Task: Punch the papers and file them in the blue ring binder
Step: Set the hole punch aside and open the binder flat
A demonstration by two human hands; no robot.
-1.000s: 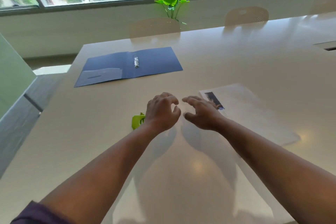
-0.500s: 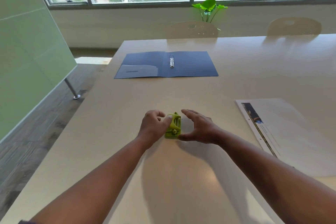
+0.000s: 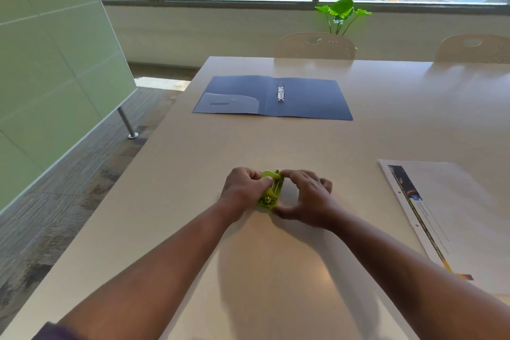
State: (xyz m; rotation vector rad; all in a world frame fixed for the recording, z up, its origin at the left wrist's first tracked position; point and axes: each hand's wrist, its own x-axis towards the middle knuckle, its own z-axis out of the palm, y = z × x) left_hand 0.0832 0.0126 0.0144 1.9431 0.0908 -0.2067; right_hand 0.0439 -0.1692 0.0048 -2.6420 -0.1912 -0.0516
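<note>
Both hands (image 3: pixel 242 188) (image 3: pixel 307 199) now grip the green punch (image 3: pixel 271 190), table edge near.

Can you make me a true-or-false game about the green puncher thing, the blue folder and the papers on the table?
1. Both hands are on the green hole punch. True: the left hand and the right hand hold it from either side.
2. The blue ring binder is closed. False: it lies open and flat, its metal rings showing.
3. The papers lie to the right of the hands. True.
4. Some paper is already in the binder's rings. False: the rings hold nothing.
5. A sheet is inside the punch. False: no paper is in it; the papers lie apart on the table.
</note>
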